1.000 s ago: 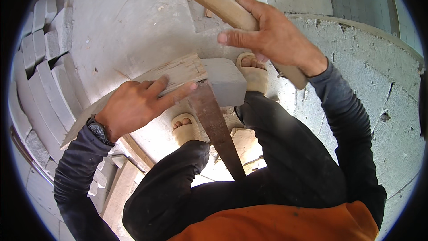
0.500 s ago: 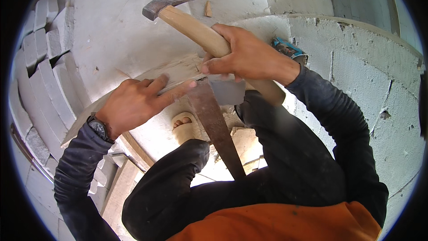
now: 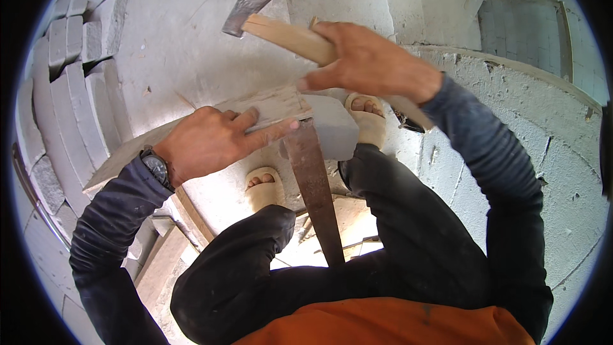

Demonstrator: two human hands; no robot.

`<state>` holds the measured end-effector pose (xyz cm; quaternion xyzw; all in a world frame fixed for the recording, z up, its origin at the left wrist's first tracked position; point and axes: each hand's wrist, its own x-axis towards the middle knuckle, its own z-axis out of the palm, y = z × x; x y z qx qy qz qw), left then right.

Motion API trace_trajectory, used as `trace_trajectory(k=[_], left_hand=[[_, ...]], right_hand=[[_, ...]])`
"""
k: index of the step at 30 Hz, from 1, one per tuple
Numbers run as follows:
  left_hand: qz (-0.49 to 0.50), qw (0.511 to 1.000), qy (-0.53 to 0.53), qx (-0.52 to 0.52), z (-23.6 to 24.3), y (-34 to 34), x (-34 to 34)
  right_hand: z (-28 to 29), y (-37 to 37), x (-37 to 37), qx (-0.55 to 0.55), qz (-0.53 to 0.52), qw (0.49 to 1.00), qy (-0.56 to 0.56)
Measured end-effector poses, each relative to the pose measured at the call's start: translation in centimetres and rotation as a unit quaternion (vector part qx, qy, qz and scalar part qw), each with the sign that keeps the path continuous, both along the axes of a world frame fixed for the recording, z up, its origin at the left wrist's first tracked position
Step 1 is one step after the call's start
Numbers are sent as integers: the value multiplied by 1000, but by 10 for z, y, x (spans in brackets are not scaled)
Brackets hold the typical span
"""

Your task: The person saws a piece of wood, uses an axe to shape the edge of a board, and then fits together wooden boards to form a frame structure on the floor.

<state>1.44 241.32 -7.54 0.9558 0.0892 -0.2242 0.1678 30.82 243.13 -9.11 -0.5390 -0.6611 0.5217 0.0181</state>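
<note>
Hatchet point(image 3: 290, 39) gripped in right hand point(image 3: 370, 61), wooden board point(image 3: 278, 103) beneath left hand point(image 3: 207, 144)

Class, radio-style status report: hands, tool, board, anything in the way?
Right hand gripping hatchet, apart from board. Left fingers resting on board near its end. Grey block beside that end.

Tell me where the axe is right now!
In the head view, the axe is in the right hand near the top middle, higher in the picture than the wooden board.
</note>
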Motion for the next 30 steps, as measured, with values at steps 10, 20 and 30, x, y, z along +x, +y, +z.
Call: trace_trajectory(k=[10,20,30], left_hand=[[-8,1000,-2,8,-2,1,0],[3,1000,-22,10,-6,-3,-6],[8,1000,-6,-17,-2,2,0]], right_hand=[[-24,0,-26,-146,-61,983,92],[-13,-3,-21,-83,-48,994,57],[58,14,51,91,102,984,-119]])
